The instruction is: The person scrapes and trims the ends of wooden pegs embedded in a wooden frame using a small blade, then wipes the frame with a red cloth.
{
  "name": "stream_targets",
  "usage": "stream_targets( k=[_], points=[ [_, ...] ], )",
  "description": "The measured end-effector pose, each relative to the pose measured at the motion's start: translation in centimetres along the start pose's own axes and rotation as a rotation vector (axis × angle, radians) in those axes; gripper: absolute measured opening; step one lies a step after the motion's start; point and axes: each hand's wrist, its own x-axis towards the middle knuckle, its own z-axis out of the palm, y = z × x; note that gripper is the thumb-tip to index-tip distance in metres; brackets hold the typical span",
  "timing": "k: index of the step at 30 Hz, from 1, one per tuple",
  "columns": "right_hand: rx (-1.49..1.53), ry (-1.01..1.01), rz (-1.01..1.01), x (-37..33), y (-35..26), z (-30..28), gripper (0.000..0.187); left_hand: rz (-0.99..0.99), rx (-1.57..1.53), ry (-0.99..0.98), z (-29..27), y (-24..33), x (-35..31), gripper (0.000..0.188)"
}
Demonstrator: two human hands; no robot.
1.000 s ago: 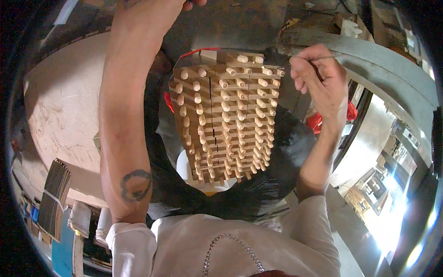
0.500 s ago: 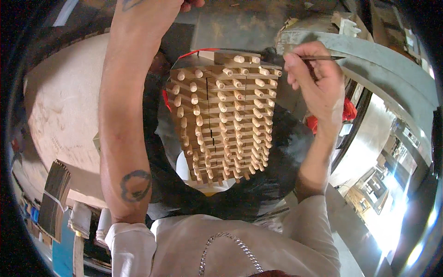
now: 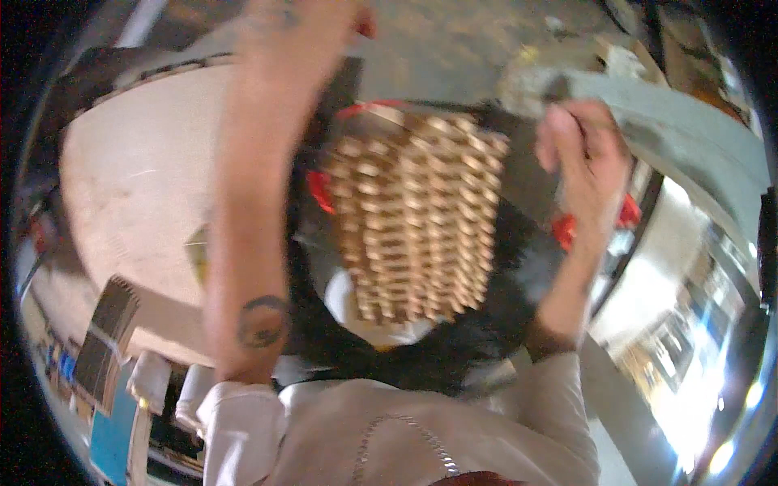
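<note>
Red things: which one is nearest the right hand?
The red thing behind the right wrist, showing on both sides of it. The other red pieces are farther from the right hand, by the left and upper edges of the pegged wood.

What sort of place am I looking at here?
Probably a woodworking shop, though the view is blurred: a tan wooden stack with rows of pegs, a broad beige flat panel at left, and a brown ribbed bundle at lower left.

Wooden stack (image 3: 415,235): you are seeing it in pale brown, its details blurring.
Pegs (image 3: 371,172): short rods are projecting in rows running toward you.
Pose: the stack is narrowing toward you.
Place: it is resting centrally before you.
</note>
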Motion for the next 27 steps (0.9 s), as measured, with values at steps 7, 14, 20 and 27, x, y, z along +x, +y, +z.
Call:
stream_targets(
  k=[7,14,20,27],
  points=[
    [0.001,0.016,-0.183,0.2,1.5,-0.8,0.022,0.435,-0.096,-0.112,0.1,-0.2,0.2,0.024],
    [0.218,-0.135,-0.145,0.5,1.9,2.2,0.025,0.294,-0.128,-0.488,0.1,1.1,-1.7,0.045],
    [0.264,-0.139,-0.167,0.5,-0.2,4.0,0.023,0.307,-0.158,-0.577,-0.3,1.6,-1.2,0.043],
    [0.316,-0.070,-0.179,0.2,-1.4,4.1,0.023,0.283,-0.159,-0.561,-0.3,0.7,-1.2,0.032]
  ],
)
